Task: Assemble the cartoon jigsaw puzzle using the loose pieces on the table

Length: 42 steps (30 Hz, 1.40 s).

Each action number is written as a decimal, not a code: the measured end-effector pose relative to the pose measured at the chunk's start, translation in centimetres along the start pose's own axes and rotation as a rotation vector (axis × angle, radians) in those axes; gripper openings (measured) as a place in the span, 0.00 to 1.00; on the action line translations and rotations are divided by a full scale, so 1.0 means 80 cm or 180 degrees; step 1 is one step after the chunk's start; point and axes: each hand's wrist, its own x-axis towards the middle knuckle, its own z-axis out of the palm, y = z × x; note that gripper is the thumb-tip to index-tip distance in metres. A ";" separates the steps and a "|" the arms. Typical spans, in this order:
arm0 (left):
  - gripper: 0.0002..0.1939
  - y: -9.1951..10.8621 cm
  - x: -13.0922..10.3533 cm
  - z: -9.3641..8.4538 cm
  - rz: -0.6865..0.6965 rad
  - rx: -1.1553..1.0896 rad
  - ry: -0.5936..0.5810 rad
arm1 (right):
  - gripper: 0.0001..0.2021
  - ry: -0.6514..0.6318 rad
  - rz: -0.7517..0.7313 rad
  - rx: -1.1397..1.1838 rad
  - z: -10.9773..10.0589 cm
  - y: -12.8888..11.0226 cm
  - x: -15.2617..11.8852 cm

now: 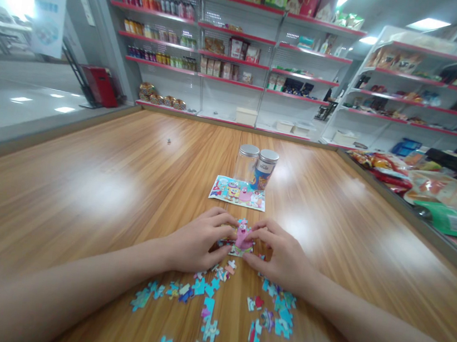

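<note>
A small joined section of a jigsaw puzzle point(241, 239), with a pink cartoon starfish on it, lies on the wooden table between my hands. My left hand point(201, 240) grips its left side, fingers curled at the upper edge and thumb lower down. On the opposite side my right hand point(281, 254) holds it the same way, with index finger and thumb at the pink figure's edge. Parts of the section are hidden by my fingers. Loose puzzle pieces point(199, 286) lie scattered below both hands, mostly light blue; more puzzle pieces point(284, 320) are near my right forearm.
Beyond my hands lies a printed cartoon picture sheet point(225, 197). Behind it stand a clear jar point(246, 165) and a blue-labelled jar point(264, 171), both with silver lids. A tiny object point(169, 141) sits farther left. Stocked shelves point(238, 35) line the back; packaged goods point(440, 193) lie right.
</note>
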 end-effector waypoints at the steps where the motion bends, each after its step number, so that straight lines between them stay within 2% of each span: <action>1: 0.11 0.001 0.000 0.000 -0.0028 -0.0082 0.0017 | 0.11 0.0000 0.0005 0.0001 0.000 0.000 0.000; 3: 0.11 0.002 0.001 -0.002 -0.0167 -0.0455 0.0111 | 0.10 -0.0011 0.0003 0.0011 0.001 -0.001 -0.001; 6: 0.07 -0.002 0.005 -0.008 -0.0885 -0.2014 0.0578 | 0.09 0.0095 0.0221 0.0116 0.001 -0.002 0.000; 7: 0.09 -0.005 0.007 -0.010 -0.1198 -0.2635 0.0807 | 0.08 0.0181 0.0363 0.0180 0.001 -0.002 0.001; 9: 0.15 -0.016 0.010 -0.014 -0.1543 -0.3230 0.1104 | 0.09 0.0378 0.0652 0.0322 0.001 0.001 0.003; 11: 0.17 -0.027 0.013 -0.017 -0.1708 -0.3447 0.1169 | 0.12 0.0436 0.0849 0.0508 0.001 0.006 0.005; 14: 0.17 -0.038 0.015 -0.017 -0.1875 -0.3656 0.1100 | 0.13 0.0284 0.1012 0.0776 0.002 0.014 0.006; 18: 0.18 -0.041 0.013 -0.011 -0.1926 -0.3696 0.0912 | 0.14 0.0156 0.1047 0.0829 0.004 0.019 0.004; 24: 0.18 -0.041 0.009 -0.008 -0.1877 -0.3463 0.0699 | 0.12 0.0049 0.1018 0.0687 0.003 0.010 0.001; 27: 0.18 -0.041 0.008 -0.009 -0.1836 -0.3298 0.0644 | 0.11 0.0034 0.0844 0.0505 0.004 0.007 -0.001; 33: 0.16 -0.042 0.004 -0.011 -0.1630 -0.3120 0.0453 | 0.08 0.0255 0.0355 0.0410 0.005 0.010 -0.007; 35: 0.16 -0.043 0.003 -0.014 -0.1545 -0.3090 0.0280 | 0.08 0.0225 0.0012 0.0320 0.003 0.007 -0.009; 39: 0.16 -0.044 -0.001 -0.026 -0.1425 -0.3030 -0.0292 | 0.13 0.0224 -0.0899 -0.0040 -0.007 -0.011 -0.010; 42: 0.16 -0.046 -0.002 -0.035 -0.1348 -0.2982 -0.0579 | 0.20 -0.0084 -0.1424 -0.0131 -0.012 -0.024 -0.010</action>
